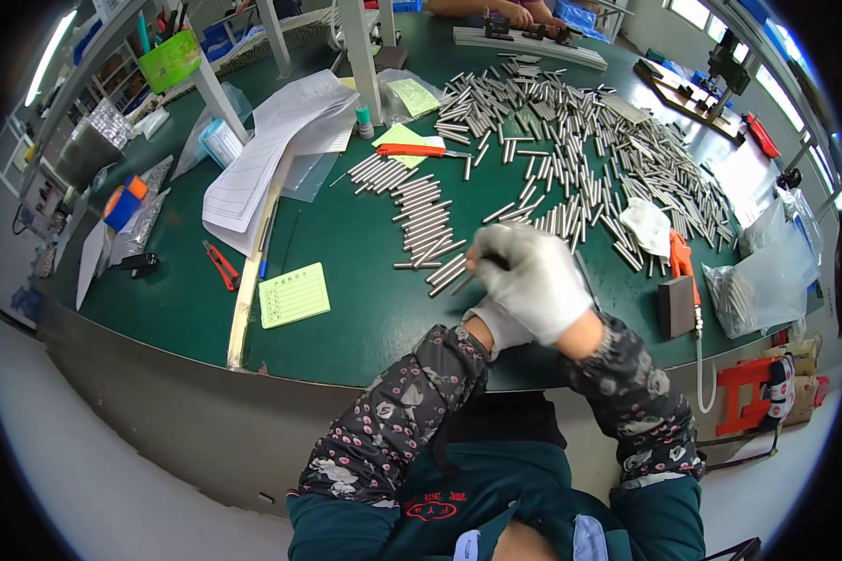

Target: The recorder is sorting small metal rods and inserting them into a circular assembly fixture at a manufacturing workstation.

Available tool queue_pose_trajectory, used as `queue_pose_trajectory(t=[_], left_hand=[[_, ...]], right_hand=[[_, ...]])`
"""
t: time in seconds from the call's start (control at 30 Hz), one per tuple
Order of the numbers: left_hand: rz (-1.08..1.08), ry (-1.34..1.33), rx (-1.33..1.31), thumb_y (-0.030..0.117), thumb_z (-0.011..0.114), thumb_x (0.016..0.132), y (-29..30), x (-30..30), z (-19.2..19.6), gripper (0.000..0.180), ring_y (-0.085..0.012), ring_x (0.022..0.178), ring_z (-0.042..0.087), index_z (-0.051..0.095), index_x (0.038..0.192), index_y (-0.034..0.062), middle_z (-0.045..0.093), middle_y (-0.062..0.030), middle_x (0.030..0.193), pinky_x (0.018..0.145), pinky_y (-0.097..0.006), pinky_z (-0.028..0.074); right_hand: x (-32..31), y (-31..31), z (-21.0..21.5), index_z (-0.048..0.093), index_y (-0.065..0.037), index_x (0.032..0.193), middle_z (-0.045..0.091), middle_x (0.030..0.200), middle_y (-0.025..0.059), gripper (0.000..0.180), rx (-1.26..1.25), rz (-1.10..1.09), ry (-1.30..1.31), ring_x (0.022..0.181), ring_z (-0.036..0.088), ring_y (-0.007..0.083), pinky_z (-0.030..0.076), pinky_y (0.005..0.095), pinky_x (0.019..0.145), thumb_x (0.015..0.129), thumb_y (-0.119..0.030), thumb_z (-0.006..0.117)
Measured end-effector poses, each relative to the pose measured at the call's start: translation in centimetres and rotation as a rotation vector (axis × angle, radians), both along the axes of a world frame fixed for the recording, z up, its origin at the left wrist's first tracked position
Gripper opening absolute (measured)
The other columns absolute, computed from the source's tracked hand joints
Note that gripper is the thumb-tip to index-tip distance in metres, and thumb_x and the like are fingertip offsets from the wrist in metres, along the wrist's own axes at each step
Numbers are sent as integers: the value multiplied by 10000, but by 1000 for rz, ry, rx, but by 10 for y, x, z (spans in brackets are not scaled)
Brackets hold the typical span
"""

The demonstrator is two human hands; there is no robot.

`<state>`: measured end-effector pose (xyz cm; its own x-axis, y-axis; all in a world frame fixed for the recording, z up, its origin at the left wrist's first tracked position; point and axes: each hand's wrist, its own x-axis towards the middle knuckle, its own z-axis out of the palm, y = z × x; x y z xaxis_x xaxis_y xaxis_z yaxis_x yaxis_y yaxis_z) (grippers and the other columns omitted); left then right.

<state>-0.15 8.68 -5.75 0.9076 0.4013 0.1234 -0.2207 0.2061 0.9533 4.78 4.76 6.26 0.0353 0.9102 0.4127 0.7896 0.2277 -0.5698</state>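
White gloves: the right hand (533, 280) is curled over the left hand (498, 323), close to the body. They seem to pinch a small dark thing; I cannot tell the grip for sure.
Rods close by: a neat row of metal rods (426, 224) lies just past the hands on the green table (365, 318).
Might go wrong: a sleeve could bump the row and roll rods off the edge.
Labels: a pale green card (294, 294) sits left; a yellow note (400, 137) sits further back.
Bags: a clear bag (762, 280) lies right.
Far: the big rod pile (608, 150).
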Motion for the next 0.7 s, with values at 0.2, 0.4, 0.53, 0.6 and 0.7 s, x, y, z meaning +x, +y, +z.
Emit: queue_pose_trajectory(t=[0.2, 0.4, 0.53, 0.6, 0.7], left_hand=[[-228, 508, 849, 329, 403, 897, 2, -16, 54, 521, -259, 1279, 296, 286, 1342, 84, 324, -129, 1376, 1077, -362, 181], [-176, 451, 836, 354, 408, 895, 3, -18, 48, 507, -261, 1270, 305, 322, 1323, 97, 345, -115, 1362, 1077, -367, 171], [146, 191, 981, 267, 524, 832, 1, -12, 30, 394, -264, 1139, 458, 474, 1177, 82, 497, -145, 1208, 962, -353, 350], [179, 128, 989, 246, 552, 814, 1, -5, 29, 369, -269, 1096, 501, 503, 1138, 78, 532, -152, 1164, 923, -351, 397], [172, 174, 942, 194, 650, 703, 1, -1, 34, 377, -306, 842, 605, 527, 1030, 53, 617, -152, 915, 732, -337, 495]], right_hand=[[-2, 51, -24, 649, -114, 873, 612, 787, 119, 166, -444, -110, 22, 803, 602, 303, 477, 393, 708, 738, -183, 582], [-2, 29, -21, 618, -65, 897, 607, 871, 118, 184, -81, -119, -179, 808, 592, 296, 474, 368, 712, 734, -150, 622], [8, -12, 2, 606, -45, 868, 602, 818, 120, 161, 50, -65, -71, 778, 587, 299, 465, 357, 683, 708, -57, 621], [20, -35, 6, 596, -31, 849, 597, 798, 119, 152, 158, -71, -115, 750, 581, 299, 459, 364, 663, 698, -30, 608], [31, -66, 3, 595, -24, 850, 591, 782, 120, 165, 192, -118, -148, 734, 577, 299, 454, 367, 649, 687, -7, 605]])
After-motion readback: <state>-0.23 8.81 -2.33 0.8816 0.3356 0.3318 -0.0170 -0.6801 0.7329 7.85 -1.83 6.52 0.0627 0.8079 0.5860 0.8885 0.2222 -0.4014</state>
